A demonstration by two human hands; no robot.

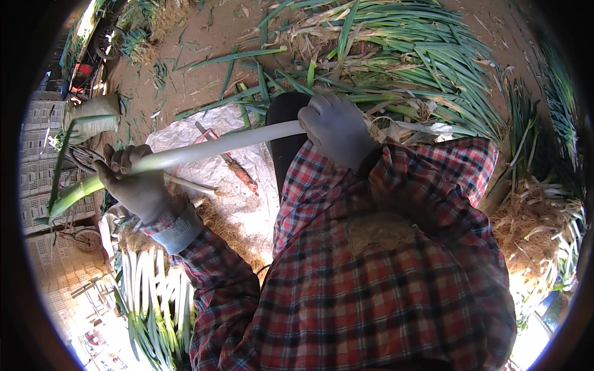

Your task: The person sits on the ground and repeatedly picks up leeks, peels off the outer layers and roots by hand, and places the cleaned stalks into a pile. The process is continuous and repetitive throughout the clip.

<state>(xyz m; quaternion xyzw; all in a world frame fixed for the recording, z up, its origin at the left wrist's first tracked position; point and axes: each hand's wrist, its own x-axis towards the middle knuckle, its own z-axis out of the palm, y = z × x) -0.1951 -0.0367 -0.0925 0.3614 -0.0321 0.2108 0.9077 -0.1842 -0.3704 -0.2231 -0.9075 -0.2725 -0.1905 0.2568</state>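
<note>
Both my hands are in grey gloves and hold one long green onion [222, 144] with a white shank. My left hand [139, 183] grips it near the green end, which points down to the left. My right hand [335, 126] is closed around the other end of the shank, above my dark-clad knee; the root end is hidden. Below the onion, a knife [234, 168] with a worn reddish handle and a red band lies on a pale crumpled sheet [262, 185]. A thinner onion stalk [190, 184] lies beside my left wrist, close to a heap of brown root trimmings [232, 232].
A large pile of green onions [417, 60] covers the soil ahead and to the right. Bundled onions [155, 297] lie at the lower left, more with tangled roots [529, 227] at the right. Plastic crates [39, 162] and a filled sack [93, 116] stand at the left.
</note>
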